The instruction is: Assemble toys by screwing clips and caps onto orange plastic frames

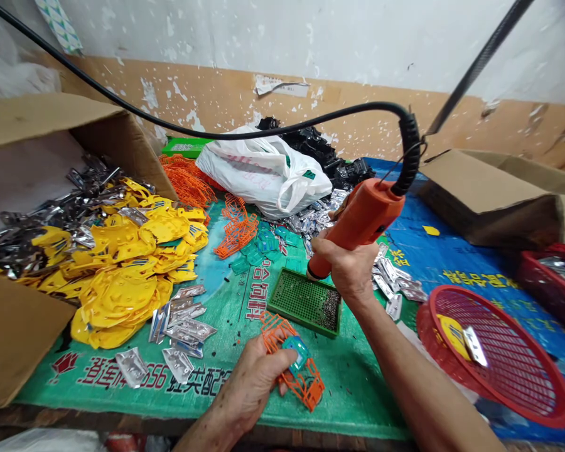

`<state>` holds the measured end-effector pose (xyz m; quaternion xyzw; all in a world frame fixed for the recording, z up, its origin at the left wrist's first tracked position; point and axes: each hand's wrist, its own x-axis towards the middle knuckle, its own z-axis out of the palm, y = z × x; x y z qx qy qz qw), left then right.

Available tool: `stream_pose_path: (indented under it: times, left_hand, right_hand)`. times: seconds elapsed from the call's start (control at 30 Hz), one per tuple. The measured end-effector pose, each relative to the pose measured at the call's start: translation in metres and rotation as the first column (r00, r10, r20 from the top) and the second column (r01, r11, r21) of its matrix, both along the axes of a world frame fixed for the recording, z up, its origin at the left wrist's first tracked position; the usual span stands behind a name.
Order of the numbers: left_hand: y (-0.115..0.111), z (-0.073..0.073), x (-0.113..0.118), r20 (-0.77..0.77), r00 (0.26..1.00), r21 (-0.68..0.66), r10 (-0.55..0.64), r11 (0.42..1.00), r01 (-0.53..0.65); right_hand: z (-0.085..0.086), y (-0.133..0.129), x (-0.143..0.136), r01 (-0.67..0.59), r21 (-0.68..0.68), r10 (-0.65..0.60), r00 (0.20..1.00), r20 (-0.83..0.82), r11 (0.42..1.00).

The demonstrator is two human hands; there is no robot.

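Note:
My left hand pinches an orange plastic frame with a teal plastic piece lying on it, near the front of the table. Above and to the right, my right hand is wrapped round an orange electric screwdriver, whose cable leaves its upper end. The screwdriver's dark lower end is over the back part of a green tray. Small screws are heaped at the tray's right end. The tool's tip itself is hidden.
Yellow parts spill from a cardboard box at left, beside loose metal plates. A white bag and black parts lie behind. At right are a red basket and another box. A black cable crosses overhead.

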<state>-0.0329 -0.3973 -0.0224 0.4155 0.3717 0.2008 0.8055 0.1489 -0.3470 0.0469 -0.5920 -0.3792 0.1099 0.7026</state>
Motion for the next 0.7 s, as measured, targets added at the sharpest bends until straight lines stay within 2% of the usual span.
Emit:
stream_pose_path:
  times: [0.47,0.6,0.7]
  left_hand:
    - [0.000,0.004,0.002,-0.030,0.999,0.013,0.024,1.000,-0.023]
    - [0.001,0.002,0.002,-0.022,1.000,0.014,0.021,1.000,-0.020]
    - [0.001,0.003,0.001,-0.001,1.000,0.048,0.029,0.998,-0.029]
  right_hand:
    - [0.002,0.000,0.005,0.015,0.033,-0.015,1.000,-0.014,0.999]
    - [0.011,-0.005,0.008,-0.018,0.081,0.024,0.997,-0.072,0.997]
    - [0.026,-0.018,0.000,-0.104,0.150,0.124,0.984,-0.125,0.983]
